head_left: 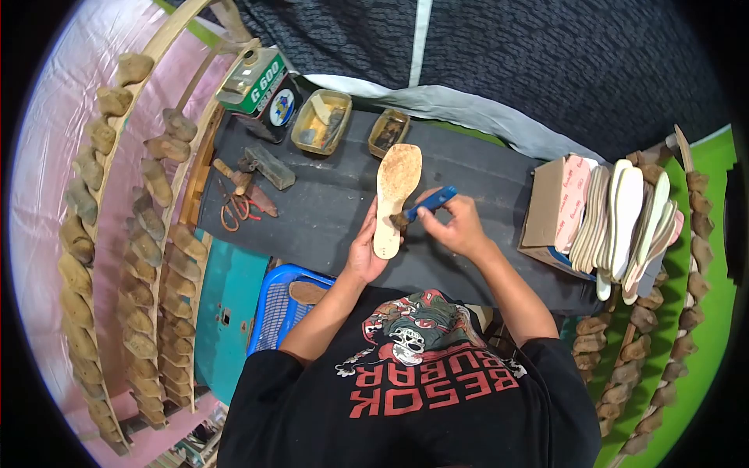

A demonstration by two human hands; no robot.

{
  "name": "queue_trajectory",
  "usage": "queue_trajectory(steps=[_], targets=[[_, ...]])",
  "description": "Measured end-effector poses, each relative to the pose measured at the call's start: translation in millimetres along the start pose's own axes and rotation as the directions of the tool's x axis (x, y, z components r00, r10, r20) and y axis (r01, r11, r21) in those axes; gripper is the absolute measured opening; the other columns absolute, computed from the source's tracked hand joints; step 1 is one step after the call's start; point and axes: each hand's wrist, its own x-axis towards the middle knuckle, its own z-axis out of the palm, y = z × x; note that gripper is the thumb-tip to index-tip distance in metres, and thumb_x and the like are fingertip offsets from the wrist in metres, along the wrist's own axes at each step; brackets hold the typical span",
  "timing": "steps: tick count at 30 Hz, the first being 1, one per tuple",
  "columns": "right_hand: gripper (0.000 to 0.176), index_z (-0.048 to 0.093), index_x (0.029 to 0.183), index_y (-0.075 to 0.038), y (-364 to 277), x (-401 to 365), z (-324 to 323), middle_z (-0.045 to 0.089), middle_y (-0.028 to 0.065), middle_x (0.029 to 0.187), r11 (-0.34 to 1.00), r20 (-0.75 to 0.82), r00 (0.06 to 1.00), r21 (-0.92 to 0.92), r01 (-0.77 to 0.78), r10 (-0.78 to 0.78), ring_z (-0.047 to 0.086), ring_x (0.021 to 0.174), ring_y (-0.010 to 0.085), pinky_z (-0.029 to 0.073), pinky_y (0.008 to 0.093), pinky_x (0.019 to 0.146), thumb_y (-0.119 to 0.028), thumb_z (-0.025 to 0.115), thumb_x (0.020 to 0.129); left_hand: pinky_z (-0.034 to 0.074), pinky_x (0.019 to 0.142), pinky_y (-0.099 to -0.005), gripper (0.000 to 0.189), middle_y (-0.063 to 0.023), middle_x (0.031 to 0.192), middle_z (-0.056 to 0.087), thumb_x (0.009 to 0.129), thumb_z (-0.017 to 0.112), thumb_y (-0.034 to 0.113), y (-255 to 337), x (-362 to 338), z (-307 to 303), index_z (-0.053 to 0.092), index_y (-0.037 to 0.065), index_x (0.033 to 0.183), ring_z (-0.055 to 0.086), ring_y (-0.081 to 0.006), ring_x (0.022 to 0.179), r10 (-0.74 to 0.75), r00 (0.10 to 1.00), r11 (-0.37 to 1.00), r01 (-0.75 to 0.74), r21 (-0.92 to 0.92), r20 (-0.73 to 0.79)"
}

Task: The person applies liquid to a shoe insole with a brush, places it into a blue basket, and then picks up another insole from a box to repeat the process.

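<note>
My left hand holds a pale shoe insole by its heel end, its toe pointing away over the dark worktable. The insole's upper face looks brown and smeared. In my right hand is a blue-handled brush, whose bristle end touches the insole's right edge near the middle. Both hands hover above the table in front of my black printed shirt.
A green G 600 tin, two small trays, scissors and tools lie at the table's far left. An upright stack of insoles and a cardboard box sit right. Racks of wooden shoe lasts flank both sides. A blue basket stands below.
</note>
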Motion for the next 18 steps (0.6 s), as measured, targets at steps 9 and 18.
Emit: queue_trajectory(steps=[9,18], targets=[[0.017,0.068,0.107,-0.001,-3,-21,-23,0.073,0.0139,0.101,0.981,-0.063,0.989,-0.147,0.124,-0.134,0.073,0.087,0.0271,0.057,0.0363,0.077,-0.004,0.074,0.091,0.054,0.103,-0.0391,0.068,-0.0081,0.156,0.05,0.109,0.049,0.025,-12,28,35,0.018,0.017,0.169,0.062,-0.0258,0.124,-0.071,0.992,0.997,0.069,0.022,0.1],[0.018,0.066,0.102,-0.001,-16,-34,-36,0.071,0.0155,0.095,0.959,0.054,0.991,-0.249,0.133,-0.124,0.07,0.082,0.0313,0.056,0.0387,0.075,-0.001,0.073,0.087,0.049,0.11,-0.0388,0.065,-0.0081,0.161,0.045,0.111,0.045,0.026,-33,32,43,0.019,0.015,0.169,0.055,-0.0235,0.136,-0.12,0.989,0.993,0.119,0.012,0.089]])
